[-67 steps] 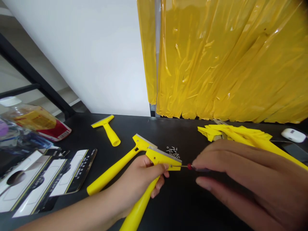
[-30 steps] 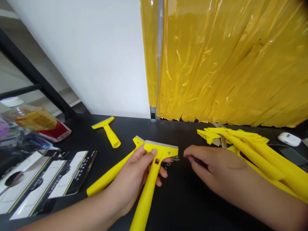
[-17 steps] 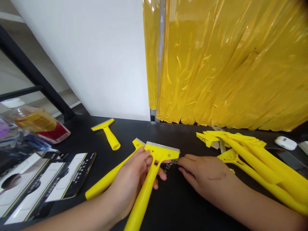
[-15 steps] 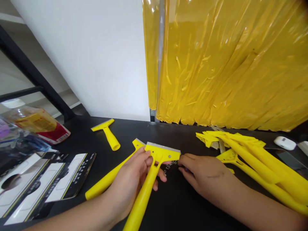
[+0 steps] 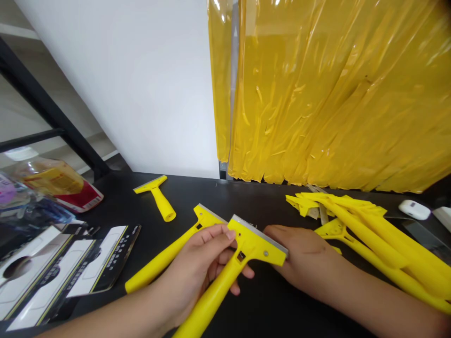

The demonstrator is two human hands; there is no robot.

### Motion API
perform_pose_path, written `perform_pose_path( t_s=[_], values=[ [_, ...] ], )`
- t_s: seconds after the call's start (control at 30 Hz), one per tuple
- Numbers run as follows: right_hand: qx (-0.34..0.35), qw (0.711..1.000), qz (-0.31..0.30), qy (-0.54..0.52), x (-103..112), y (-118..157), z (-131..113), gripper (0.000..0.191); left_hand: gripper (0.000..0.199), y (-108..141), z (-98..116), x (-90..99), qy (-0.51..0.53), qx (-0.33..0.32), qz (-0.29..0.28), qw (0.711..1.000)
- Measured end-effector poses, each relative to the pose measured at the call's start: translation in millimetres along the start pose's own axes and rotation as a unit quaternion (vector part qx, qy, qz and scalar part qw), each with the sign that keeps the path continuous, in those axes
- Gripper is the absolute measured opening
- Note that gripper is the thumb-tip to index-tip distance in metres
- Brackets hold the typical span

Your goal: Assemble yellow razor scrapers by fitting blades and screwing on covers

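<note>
A yellow scraper with a metal blade along its head is gripped at the left end of that head by my left hand, thumb on top. One screw shows in the head's right side; a dark hole shows near my thumb. My right hand is just beyond the head's right end, its fingers mostly hidden, so what it holds cannot be seen. A second yellow scraper lies behind my left hand. Small metal bits are barely visible past the blade.
A short scraper lies farther back. Printed cards and a bottle are at left. A pile of yellow scraper handles and a white case lie at right. Yellow plastic film covers the panel behind the black table.
The held scraper's head has turned clockwise and shifted right and nearer, now covering my right fingers and most of the small metal bits. My right hand has barely moved.
</note>
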State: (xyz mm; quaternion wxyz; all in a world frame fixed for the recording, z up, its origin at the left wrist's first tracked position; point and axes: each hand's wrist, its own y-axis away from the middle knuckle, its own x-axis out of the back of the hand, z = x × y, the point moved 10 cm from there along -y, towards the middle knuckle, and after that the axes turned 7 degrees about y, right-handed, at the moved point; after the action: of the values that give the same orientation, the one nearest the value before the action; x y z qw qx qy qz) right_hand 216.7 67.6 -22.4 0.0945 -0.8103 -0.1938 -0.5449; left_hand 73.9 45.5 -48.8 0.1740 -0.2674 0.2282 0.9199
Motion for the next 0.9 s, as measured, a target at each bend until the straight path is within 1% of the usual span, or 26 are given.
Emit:
perform_pose_path(
  t_s=[0.07,0.13,0.17,0.2,0.23,0.27,0.3,0.33,0.37,0.43,0.47,0.57,0.67,0.73,0.83,0.9],
  values=[
    [-0.017,0.998,-0.014,-0.051,4.1,0.2,1.0,0.005,0.025,1.7,-4.2,-7.7,-0.012,0.02,-0.029,0.999],
    [-0.05,0.988,-0.046,-0.139,4.2,1.7,2.5,0.018,0.025,4.7,-9.5,-14.6,-0.024,0.043,-0.054,0.997],
    [-0.081,0.972,-0.069,-0.212,0.9,3.7,4.7,0.024,0.024,6.3,-11.6,-16.9,-0.032,0.052,-0.062,0.996],
    [-0.117,0.943,-0.095,-0.296,-4.7,6.8,6.4,0.026,0.023,7.6,-13.2,-17.9,-0.04,0.058,-0.064,0.995],
    [-0.151,0.904,-0.121,-0.382,-12.1,10.6,6.8,0.026,0.023,8.6,-14.3,-18.3,-0.048,0.062,-0.064,0.995],
    [-0.18,0.858,-0.145,-0.458,-19.7,14.6,5.6,0.027,0.022,9.2,-14.9,-18.5,-0.054,0.063,-0.064,0.995],
    [-0.197,0.819,-0.162,-0.515,-25.8,17.7,3.7,0.028,0.022,9.4,-14.8,-18.1,-0.061,0.061,-0.061,0.994],
    [-0.201,0.793,-0.173,-0.548,-29.8,19.3,2.0,0.028,0.022,9.3,-14.3,-17.7,-0.068,0.057,-0.06,0.994],
    [-0.198,0.776,-0.18,-0.571,-32.6,19.9,0.7,0.029,0.023,8.8,-13.4,-17.2,-0.074,0.052,-0.058,0.994],
    [-0.184,0.756,-0.185,-0.601,-35.9,19.2,-0.6,0.031,0.023,7.4,-11.3,-16.0,-0.085,0.041,-0.054,0.994],
    [-0.174,0.751,-0.187,-0.609,-36.4,18.4,-1.4,0.033,0.024,6.8,-10.8,-15.3,-0.087,0.038,-0.053,0.994],
    [-0.148,0.748,-0.189,-0.619,-35.1,16.5,-4.1,0.038,0.025,6.3,-10.4,-14.8,-0.09,0.035,-0.053,0.994],
    [-0.153,0.749,-0.188,-0.617,-34.5,17.4,-4.4,0.035,0.026,7.2,-10.5,-15.4,-0.097,0.032,-0.057,0.993],
    [-0.162,0.755,-0.19,-0.606,-34.8,18.6,-3.5,0.033,0.026,7.8,-11.5,-15.7,-0.103,0.033,-0.058,0.992],
    [-0.166,0.777,-0.191,-0.576,-35.3,19.1,0.1,0.031,0.026,7.9,-12.7,-15.2,-0.113,0.035,-0.055,0.991],
    [-0.162,0.786,-0.185,-0.567,-34.5,18.4,2.4,0.031,0.026,7.6,-12.5,-15.3,-0.115,0.033,-0.056,0.991]
  ],
)
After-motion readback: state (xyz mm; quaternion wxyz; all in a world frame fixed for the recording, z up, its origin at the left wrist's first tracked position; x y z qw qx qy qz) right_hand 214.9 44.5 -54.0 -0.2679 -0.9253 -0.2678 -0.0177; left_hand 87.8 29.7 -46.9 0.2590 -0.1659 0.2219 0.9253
